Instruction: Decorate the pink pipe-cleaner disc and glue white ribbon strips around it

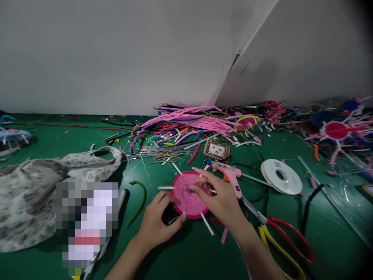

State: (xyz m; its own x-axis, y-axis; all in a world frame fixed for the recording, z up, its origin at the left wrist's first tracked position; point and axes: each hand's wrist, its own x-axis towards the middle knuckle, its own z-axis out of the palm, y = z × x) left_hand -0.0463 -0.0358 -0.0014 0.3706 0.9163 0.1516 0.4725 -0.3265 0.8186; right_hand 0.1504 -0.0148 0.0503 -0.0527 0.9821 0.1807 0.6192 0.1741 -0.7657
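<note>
A round pink coiled disc (189, 206) lies before me, with white strips (207, 224) sticking out around its rim. My left hand (159, 219) grips the disc's lower left edge between thumb and fingers. Over the disc's right half is my right hand (217, 194), its thumb and fingers near the centre; whether something small is pinched there is hidden. Just beyond my right hand lies a pink glue gun (233, 177).
Scissors (274, 229) with red and yellow handles lie at the right, near a white spool (281, 177). Pink pipe cleaners (198, 118) are piled along the wall. A floral cloth bag (29, 202) and a pixelated object (90, 221) occupy the left.
</note>
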